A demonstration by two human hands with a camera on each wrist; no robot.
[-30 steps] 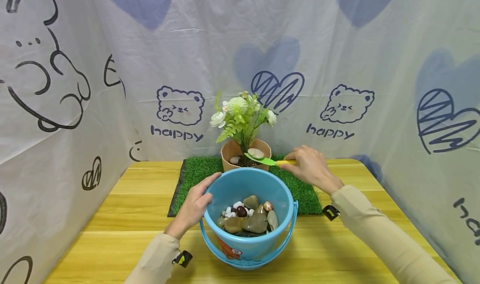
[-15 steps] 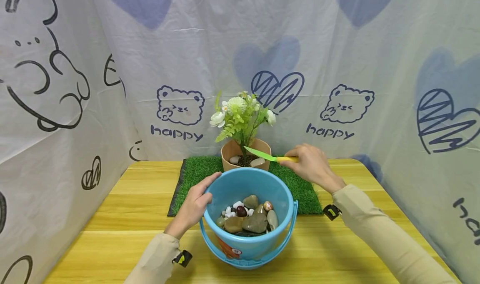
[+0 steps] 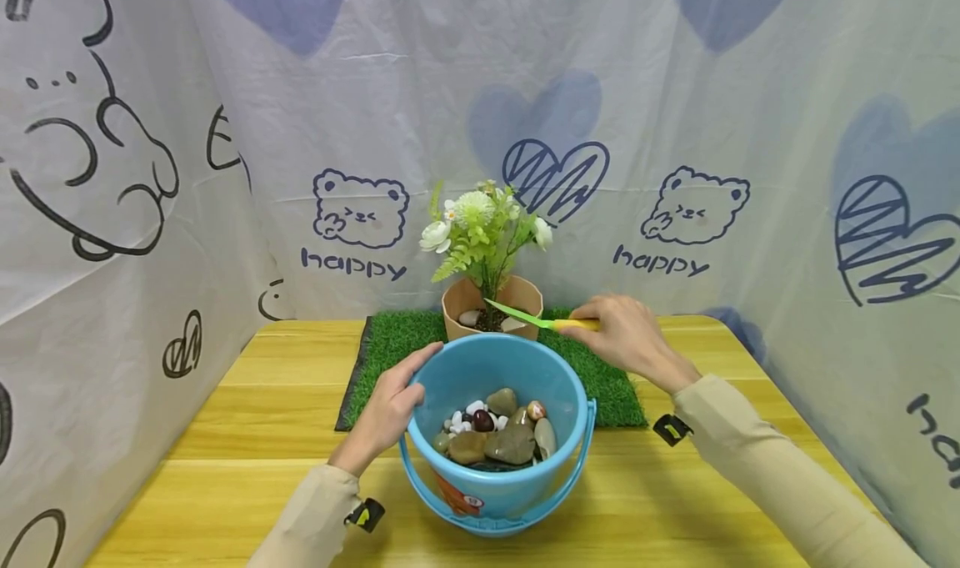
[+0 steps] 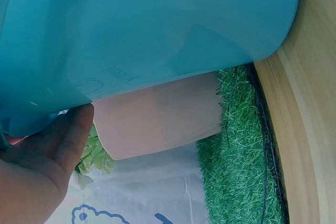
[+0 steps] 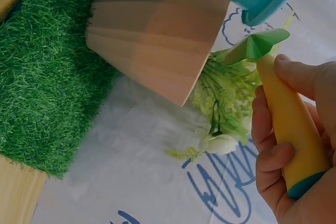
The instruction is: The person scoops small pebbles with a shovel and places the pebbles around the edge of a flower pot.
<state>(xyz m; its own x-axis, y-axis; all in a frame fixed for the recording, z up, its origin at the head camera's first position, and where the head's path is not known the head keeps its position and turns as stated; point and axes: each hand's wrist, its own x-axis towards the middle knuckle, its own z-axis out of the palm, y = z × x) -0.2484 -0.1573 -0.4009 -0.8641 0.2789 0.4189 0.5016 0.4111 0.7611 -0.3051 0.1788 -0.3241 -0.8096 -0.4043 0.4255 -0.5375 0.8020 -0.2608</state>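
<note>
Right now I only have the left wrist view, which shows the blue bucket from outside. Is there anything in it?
Observer: Yes. In the head view, the bucket holds a mix of stones, some small and white, others larger and brown or grey.
Reviewer: My view misses the right hand too. Is it holding anything?
Observer: It grips a green-bladed trowel by its yellow handle.
</note>
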